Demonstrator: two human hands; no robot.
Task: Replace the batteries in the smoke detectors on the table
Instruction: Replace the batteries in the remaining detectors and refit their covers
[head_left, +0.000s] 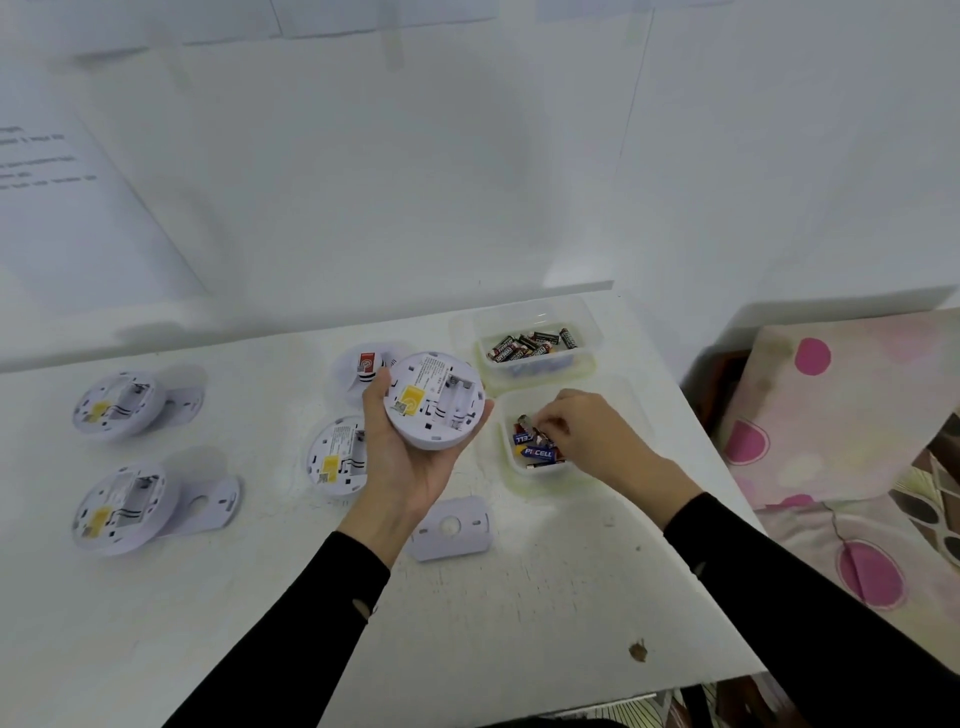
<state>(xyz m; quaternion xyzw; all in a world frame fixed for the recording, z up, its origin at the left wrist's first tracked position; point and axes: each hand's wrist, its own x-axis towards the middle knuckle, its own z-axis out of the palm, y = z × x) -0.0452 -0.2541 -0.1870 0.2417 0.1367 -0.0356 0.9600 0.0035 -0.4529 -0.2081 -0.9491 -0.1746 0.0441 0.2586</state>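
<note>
Cradling an opened smoke detector (436, 400) above the table (519, 623) in my curled left hand (410, 467), underside up and its empty battery bay (457, 402) running roughly away from me, I reach my right hand (587, 431) into the nearer tub (626, 415), fingertips apparently pinching a battery (530, 422). The next move calls for matching polarity and aligning it with the slots.

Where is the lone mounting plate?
Head view: the mounting plate lies flat on the table just right of the left sleeve, nearer the person than the near battery tub.
</note>
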